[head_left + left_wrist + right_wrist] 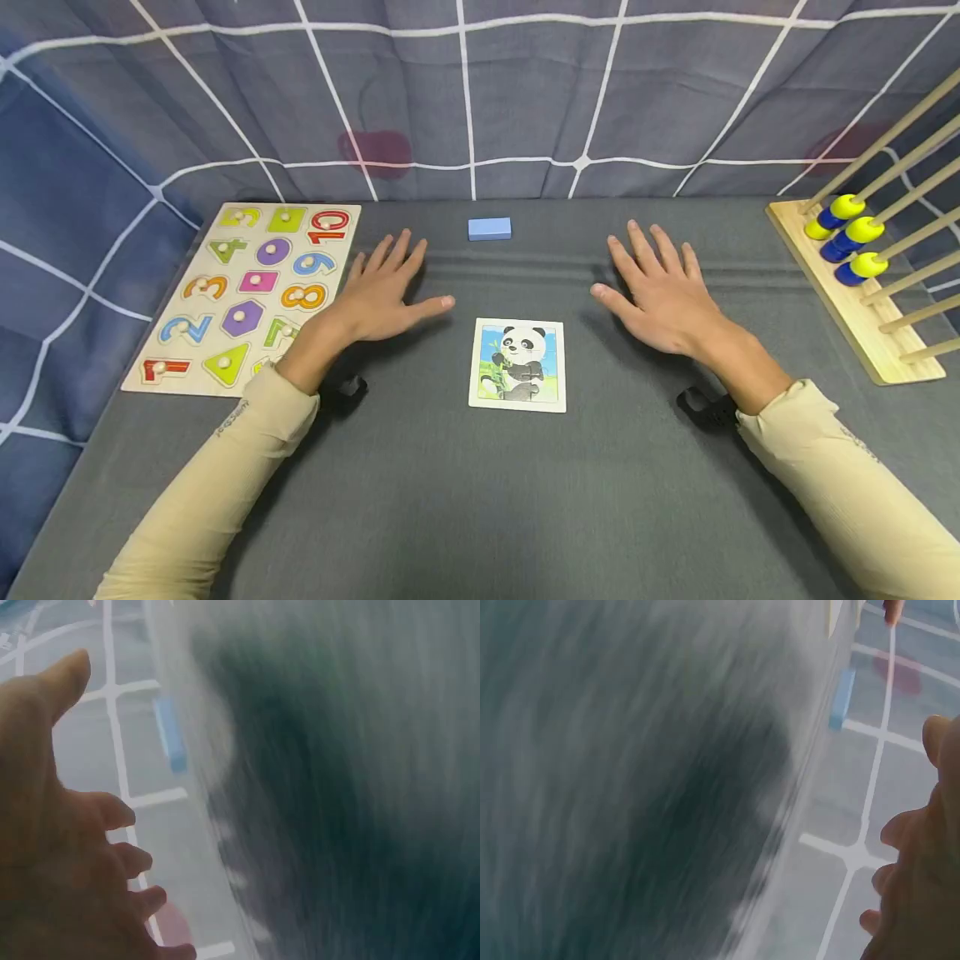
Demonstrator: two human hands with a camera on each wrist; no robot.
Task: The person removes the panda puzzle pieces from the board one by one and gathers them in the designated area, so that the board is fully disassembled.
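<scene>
Both hands are spread palm down over the grey table, holding nothing. My left hand (382,292) is nearest the wooden number-and-shape board (175,358), just off its right edge. Opposite it, my right hand (660,296) has its fingers fanned out, with the abacus farther to its right. Between and slightly nearer than the hands lies a square panda puzzle (519,364), its picture whole. A small blue block (489,229) sits behind it near the back edge. In the left wrist view the thumb and fingertips of the left hand (75,825) show; the table is blurred.
At the far right stands a wooden abacus (862,308) with upright rods and blue and yellow beads. A dark grid-patterned curtain (525,92) hangs along the back and left side of the table (465,500).
</scene>
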